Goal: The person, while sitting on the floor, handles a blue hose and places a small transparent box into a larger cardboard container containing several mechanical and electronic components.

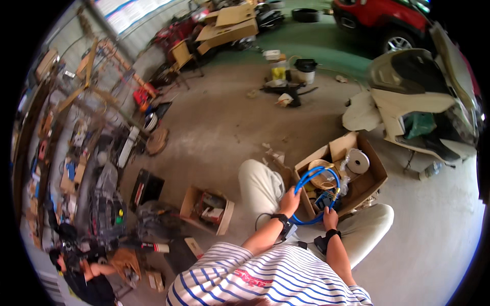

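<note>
A coil of blue hose (304,178) is held up in front of me, over the near side of an open cardboard box (378,176). My left hand (290,202) is closed round the left side of the coil. Lower and to the right, my right hand (330,218) grips the coil too, its fingers partly hidden. Inside the box lie a white roll (358,161), a round tan piece (320,178) and some clear plastic (344,185). The hose and my hands cover part of the contents.
A smaller cardboard box (224,217) with parts stands left of my knee. Cluttered shelves (61,153) line the left side, where another person (87,273) is at work. A white scooter (408,97) stands right, a red car (380,20) beyond, a bucket (306,75) ahead.
</note>
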Tool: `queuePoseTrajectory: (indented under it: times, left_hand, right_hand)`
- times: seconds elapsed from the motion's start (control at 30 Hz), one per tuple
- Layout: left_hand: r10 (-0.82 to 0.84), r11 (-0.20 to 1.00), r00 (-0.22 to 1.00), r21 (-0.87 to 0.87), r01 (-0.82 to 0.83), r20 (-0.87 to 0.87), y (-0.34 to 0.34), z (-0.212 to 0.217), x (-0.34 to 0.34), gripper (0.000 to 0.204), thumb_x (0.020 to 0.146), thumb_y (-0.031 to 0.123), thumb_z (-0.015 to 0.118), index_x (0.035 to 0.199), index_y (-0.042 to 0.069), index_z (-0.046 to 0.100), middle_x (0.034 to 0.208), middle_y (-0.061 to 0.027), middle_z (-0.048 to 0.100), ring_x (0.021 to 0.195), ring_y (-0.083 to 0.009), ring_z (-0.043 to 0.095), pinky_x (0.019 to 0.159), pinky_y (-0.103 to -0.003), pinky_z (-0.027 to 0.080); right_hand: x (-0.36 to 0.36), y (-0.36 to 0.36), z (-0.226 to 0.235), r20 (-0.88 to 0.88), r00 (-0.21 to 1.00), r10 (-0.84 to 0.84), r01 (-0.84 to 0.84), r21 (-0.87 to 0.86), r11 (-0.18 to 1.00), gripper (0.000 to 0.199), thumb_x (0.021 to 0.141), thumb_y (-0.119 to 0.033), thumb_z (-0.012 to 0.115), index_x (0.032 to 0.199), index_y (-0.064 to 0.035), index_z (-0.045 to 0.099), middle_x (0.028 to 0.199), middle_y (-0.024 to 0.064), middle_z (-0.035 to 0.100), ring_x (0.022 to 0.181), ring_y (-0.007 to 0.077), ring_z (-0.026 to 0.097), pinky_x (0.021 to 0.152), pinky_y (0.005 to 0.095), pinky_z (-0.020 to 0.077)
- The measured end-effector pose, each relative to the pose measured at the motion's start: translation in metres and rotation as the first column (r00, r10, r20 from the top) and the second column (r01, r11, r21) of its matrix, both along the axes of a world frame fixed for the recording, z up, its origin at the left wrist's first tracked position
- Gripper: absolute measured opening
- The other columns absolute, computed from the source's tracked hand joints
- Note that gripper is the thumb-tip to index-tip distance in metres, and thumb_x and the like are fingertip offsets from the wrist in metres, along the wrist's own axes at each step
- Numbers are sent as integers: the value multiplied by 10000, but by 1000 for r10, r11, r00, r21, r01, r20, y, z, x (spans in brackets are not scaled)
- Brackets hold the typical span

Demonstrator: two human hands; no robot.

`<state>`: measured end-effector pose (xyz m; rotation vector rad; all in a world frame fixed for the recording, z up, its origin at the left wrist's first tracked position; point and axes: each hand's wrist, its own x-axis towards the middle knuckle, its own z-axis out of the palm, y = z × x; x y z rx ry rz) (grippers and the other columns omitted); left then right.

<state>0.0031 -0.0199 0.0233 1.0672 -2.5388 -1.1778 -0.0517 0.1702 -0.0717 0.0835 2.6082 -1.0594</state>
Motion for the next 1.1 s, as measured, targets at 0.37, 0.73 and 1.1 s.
queuePoseTrajectory:
  times: [0.37, 0.73, 1.1]
  left_hand:
    - [244, 404, 969, 913, -58, -46, -20, -52, 5, 347, 845, 416, 573, 816, 73, 525, 632, -47, 555, 526, -157, 554, 503, -294, 488]
    - [218, 55, 922, 947, 316, -320, -25, -45, -4, 193, 868, 151, 522, 1048, 84, 513, 971, -121, 613, 843, -256, 614, 747, -377, 516]
    - [-66, 240, 978, 948, 208, -198, 3, -34, -12, 207, 815, 256, 624, 966, 147, 535, 843, -9, 579, 722, -129, 566, 584, -271, 465]
  right_hand:
    - [-10, 3, 4, 199, 879, -433, 453, -633, 629, 309, 864, -300, 562, 832, 8, 575, 664, 35, 571, 553, 120, 512, 516, 265, 416]
    - [-9, -5, 80, -248, 959, -136, -113, -776, 620, 268, 766, 29, 486, 1027, -23, 518, 946, 32, 561, 856, 112, 522, 780, 238, 424]
    - [20, -35, 89, 16, 865, 501, -323, -747, 581, 239, 779, -35, 537, 1005, -37, 616, 902, 62, 627, 795, 124, 562, 727, 253, 449]
